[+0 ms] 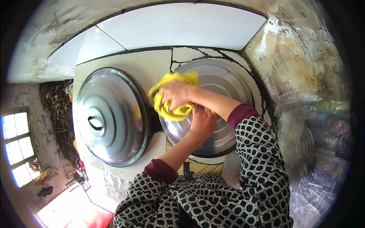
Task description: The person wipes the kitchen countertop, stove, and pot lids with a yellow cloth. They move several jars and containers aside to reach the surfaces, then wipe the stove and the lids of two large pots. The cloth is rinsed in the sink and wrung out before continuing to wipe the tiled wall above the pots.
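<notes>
My right hand (pixel 178 92) presses a bunched yellow cloth (pixel 174 114) against the left part of a round metal lid (pixel 228 74). My right forearm crosses over my left hand (pixel 203 122), which grips this lid near its centre, where its handle is mostly hidden by my fingers. The lid has ringed ridges and lies on a pale tiled stove top (pixel 155 61). To the left, a second domed metal lid (pixel 125 108) with a dark rim and a loop handle (pixel 94 123) rests apart from my hands.
White tiles (pixel 182 25) line the wall at the back. A stained plaster wall (pixel 302 57) and clear plastic sheeting (pixel 316 185) stand on the right. Dry brushwood (pixel 58 114) is stacked at the left, near a bright window (pixel 18 139). Cracked tile pieces (pixel 188 54) lie behind the right lid.
</notes>
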Available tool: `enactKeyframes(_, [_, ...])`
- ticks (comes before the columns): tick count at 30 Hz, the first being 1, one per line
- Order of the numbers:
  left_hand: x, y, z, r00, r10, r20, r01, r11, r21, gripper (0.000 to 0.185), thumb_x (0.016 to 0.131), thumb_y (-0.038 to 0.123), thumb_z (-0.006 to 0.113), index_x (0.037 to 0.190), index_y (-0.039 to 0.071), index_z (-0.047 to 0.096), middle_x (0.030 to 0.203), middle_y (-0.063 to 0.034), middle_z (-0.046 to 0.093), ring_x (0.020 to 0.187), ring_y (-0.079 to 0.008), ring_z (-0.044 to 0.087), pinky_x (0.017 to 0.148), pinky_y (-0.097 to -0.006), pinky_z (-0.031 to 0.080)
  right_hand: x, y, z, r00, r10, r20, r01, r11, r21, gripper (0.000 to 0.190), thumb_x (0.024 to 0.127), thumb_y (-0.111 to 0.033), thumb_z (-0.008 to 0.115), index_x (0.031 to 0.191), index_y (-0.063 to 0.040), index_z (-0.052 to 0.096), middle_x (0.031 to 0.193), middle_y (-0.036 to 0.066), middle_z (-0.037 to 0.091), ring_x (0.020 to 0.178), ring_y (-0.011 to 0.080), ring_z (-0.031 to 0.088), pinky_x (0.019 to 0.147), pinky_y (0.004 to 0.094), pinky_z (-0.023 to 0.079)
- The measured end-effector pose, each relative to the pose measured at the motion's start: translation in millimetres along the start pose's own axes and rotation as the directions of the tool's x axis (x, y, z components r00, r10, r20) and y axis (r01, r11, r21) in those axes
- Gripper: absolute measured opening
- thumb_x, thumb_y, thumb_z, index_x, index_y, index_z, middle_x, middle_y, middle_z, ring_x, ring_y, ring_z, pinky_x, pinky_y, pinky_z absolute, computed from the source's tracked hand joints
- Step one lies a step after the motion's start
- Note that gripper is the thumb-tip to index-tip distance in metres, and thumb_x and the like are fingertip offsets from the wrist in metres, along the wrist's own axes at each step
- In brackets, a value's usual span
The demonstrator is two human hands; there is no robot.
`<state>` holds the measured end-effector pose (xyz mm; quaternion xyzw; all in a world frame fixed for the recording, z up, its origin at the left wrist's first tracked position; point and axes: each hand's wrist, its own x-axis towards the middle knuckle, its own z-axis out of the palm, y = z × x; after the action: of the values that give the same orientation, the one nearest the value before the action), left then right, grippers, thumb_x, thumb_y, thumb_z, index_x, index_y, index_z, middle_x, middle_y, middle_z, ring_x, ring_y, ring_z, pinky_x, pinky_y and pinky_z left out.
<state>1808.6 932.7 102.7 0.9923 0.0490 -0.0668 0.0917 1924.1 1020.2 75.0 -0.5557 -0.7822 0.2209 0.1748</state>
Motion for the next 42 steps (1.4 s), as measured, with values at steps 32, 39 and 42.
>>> enactKeyframes(32, [10.3,-13.9,0.7,0.985,0.15,0.079,-0.153,0.988,0.031,0.076,0.092,0.027,0.046,0.146,-0.004,0.003,0.119,-0.0235,0.058,0.105,-0.034,0.061,0.098,-0.0611,0.034,-50.3,-166.5,149.7,0.608,0.599,-0.521,-0.611,0.772,0.175,0.044,0.092,-0.028,0.045,0.134,-0.014,0.048,0.139,0.008,0.046,0.136,0.0222,0.033,0.111,0.0441,0.025])
enactKeyframes(39, [18.8,-20.4,4.7,0.984,0.072,0.162,-0.066,0.997,-0.042,0.081,0.093,0.032,0.046,0.148,0.005,-0.006,0.132,-0.0194,0.052,0.118,-0.0335,0.054,0.103,-0.0581,0.029,-156.1,-224.0,195.4,0.507,0.393,-0.767,-0.805,0.534,-0.258,0.044,0.087,-0.029,0.052,0.129,-0.039,0.051,0.149,-0.001,0.029,0.135,0.0204,0.031,0.114,0.0398,0.023])
enactKeyframes(42, [17.3,-16.4,0.9,0.98,0.077,0.184,-0.069,0.997,-0.046,0.082,0.091,0.032,0.047,0.149,0.005,-0.005,0.134,-0.0186,0.052,0.122,-0.0341,0.052,0.105,-0.0571,0.028,-189.4,-244.8,201.3,0.236,0.705,-0.669,-0.694,0.604,0.392,0.038,0.082,-0.013,0.066,0.118,-0.026,0.061,0.125,0.003,0.051,0.112,0.0203,0.052,0.09,0.0358,0.044])
